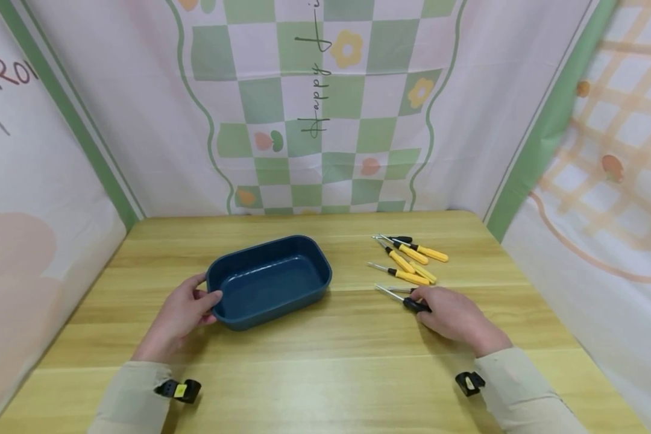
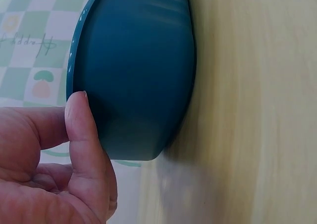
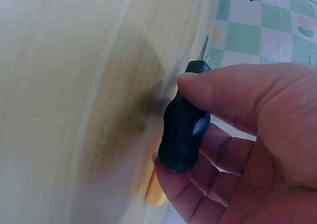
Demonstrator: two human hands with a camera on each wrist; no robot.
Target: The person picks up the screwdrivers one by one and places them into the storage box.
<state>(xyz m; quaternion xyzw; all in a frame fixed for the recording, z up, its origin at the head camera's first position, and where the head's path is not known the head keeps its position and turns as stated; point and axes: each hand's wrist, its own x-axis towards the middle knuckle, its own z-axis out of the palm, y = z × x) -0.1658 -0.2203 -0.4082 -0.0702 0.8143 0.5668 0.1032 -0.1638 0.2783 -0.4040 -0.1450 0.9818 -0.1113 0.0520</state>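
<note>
At the left, my left hand (image 1: 187,307) pinches the near-left end of a dark blue rectangular plastic tub (image 1: 271,310), thumb over its rim. In the left wrist view the fingers (image 2: 81,120) lie against the tub's outer wall. My right hand (image 1: 452,313) grips a screwdriver (image 1: 414,305) by its black handle, the metal shaft pointing up and left. The right wrist view shows that black handle (image 3: 183,125) between thumb and fingers. Behind it a yellow handle (image 3: 155,192) is partly hidden. A second shaft (image 1: 400,290) runs under the right hand in the head view.
Several yellow-handled screwdrivers (image 1: 407,253) lie in a loose pile beyond my right hand, with a black-handled one (image 1: 401,239) at the back. The wooden table (image 1: 314,380) ends at a patterned cloth (image 1: 325,144) behind, with cloth on both sides too.
</note>
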